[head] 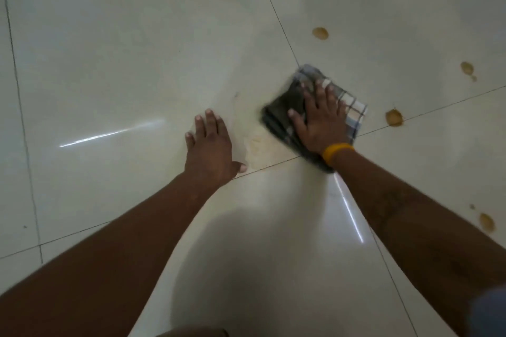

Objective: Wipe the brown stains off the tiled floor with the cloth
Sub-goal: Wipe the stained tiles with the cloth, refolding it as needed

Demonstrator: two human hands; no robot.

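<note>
Right hand (319,120) lies flat, fingers spread and straight, palm down on a folded checked cloth (315,115); the cloth rests on the tiled floor (137,49) under that hand, its edges blurred. A yellow wristband (336,153) sits on the right wrist, at the near edge of the cloth. Left hand (210,149) lies flat on the bare floor to the left of the cloth, fingers straight and close together, thumb out to the side, holding nothing; it is apart from the cloth. Between the two hands, just beside the left thumb, a pale brownish smear (260,145) shows on the tile, next to a grout line that runs under both wrists. Brown stains beyond the right hand: one spot (320,33) farther out and above the fingertips, one (394,117) just right of the cloth on a grout line, one (467,68) well to the right with a small dot below it, and one (486,222) right of the right forearm. Bright streaks of reflected light (112,133) lie left of the left hand.
</note>
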